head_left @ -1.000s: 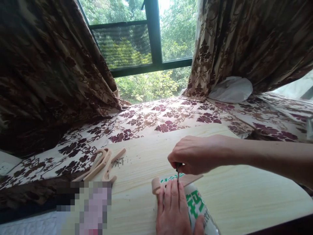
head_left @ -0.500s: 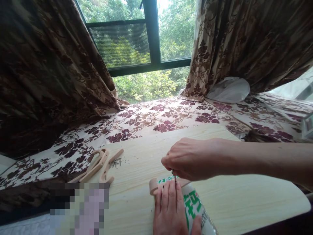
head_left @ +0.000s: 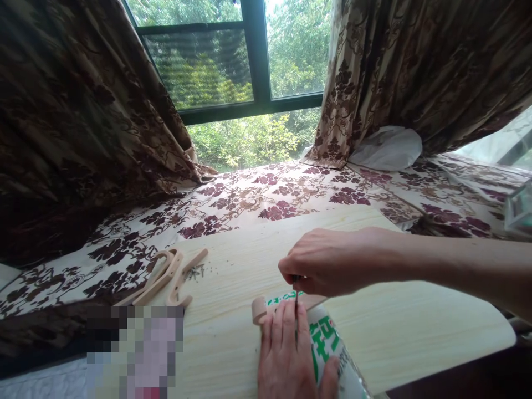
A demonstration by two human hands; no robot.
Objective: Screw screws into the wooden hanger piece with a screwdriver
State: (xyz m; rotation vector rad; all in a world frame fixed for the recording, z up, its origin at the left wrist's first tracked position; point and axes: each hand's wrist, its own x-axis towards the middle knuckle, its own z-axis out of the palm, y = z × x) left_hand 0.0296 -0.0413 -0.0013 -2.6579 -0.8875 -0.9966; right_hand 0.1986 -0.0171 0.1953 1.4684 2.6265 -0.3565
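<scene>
My right hand [head_left: 318,263] is closed on a small dark-handled tool whose thin shaft [head_left: 296,297] points down between the fingers of my left hand. My left hand [head_left: 286,354] lies flat with its fingers stretched, pressing on a wooden piece [head_left: 258,310] with a rounded end. Under that piece and my left palm is a white packet [head_left: 328,338] with green printing. The tip of the shaft is hidden among my left fingers. All of this rests on a pale wooden board [head_left: 224,332].
Curved wooden pieces [head_left: 178,277] lie at the board's left, with a small pile of screws [head_left: 196,271] beside them. Behind is a flowered cloth [head_left: 274,194], with a white bag [head_left: 388,148] at the back right. Curtains [head_left: 62,100] flank the window.
My right hand and the tool have shifted very slightly against my left hand, which still presses on the wooden piece. The whole view has moved a little.
</scene>
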